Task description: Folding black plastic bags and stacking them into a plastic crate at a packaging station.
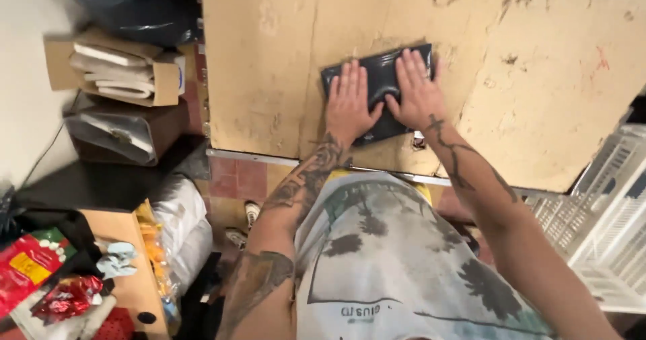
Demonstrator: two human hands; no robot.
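Both hands lay flat on a dark, glossy plastic mailer bag (381, 90), which sat on a worn, scuffed wooden tabletop (538, 78). The left hand (350, 104) covered the bag's left half and the right hand (417, 91) its right half, thumbs nearly meeting over the middle. On each hand the fingers were stretched out and slightly fanned, palms down, pinching nothing. The bag looked already closed and pressed fairly flat, with only a few wrinkles showing between the thumbs; judging from that, the smoothing seemed nearly finished, and the bag had not been lifted off the table.

Well left of the fingers, beyond the table edge, an open cardboard box (114, 67) held pale folded items. Well right of the fingers stood a white plastic crate (605, 212). Below the wrists, reddish floor tiles (235, 178) showed.
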